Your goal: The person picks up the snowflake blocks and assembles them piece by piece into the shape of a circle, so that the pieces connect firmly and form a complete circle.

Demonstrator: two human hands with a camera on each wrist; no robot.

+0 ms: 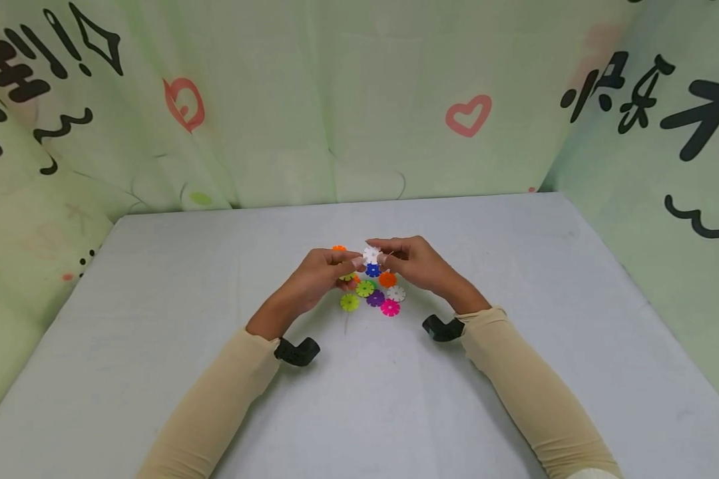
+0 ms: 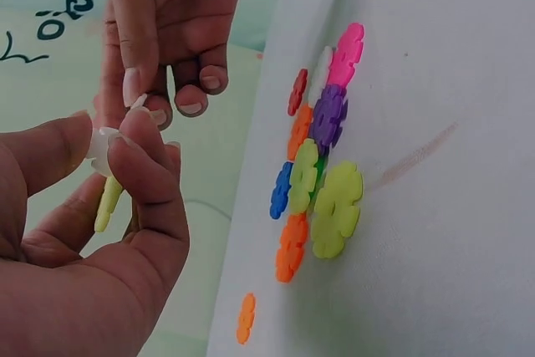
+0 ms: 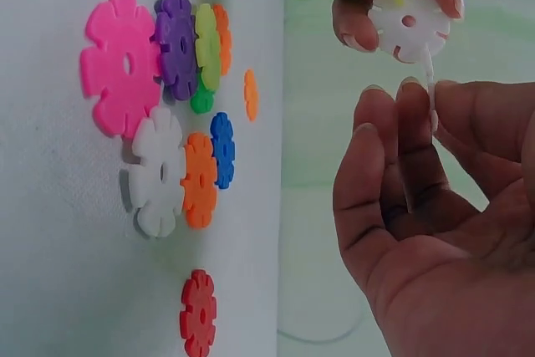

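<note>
Above the table, my left hand [image 1: 319, 274] and right hand [image 1: 422, 266] meet. My left hand pinches a white notched plastic disc [image 3: 425, 33], of the snowflake-building kind. A yellow disc [image 2: 108, 205] sticks out from that white one at an angle. Between thumb and fingertips, my right hand holds a second white disc [image 3: 433, 104], seen edge-on. Its edge meets the first white disc at a notch; how deep it sits cannot be seen. Part of the yellow disc is hidden behind the left fingers.
Below the hands, several loose discs lie on the white table [image 1: 359, 412]: pink [image 3: 121, 64], purple [image 3: 176, 48], white [image 3: 159, 173], orange [image 3: 200, 180], blue [image 3: 223, 150], red [image 3: 198, 313] and yellow-green [image 2: 338, 211]. Printed cloth [image 1: 311, 100] hangs behind.
</note>
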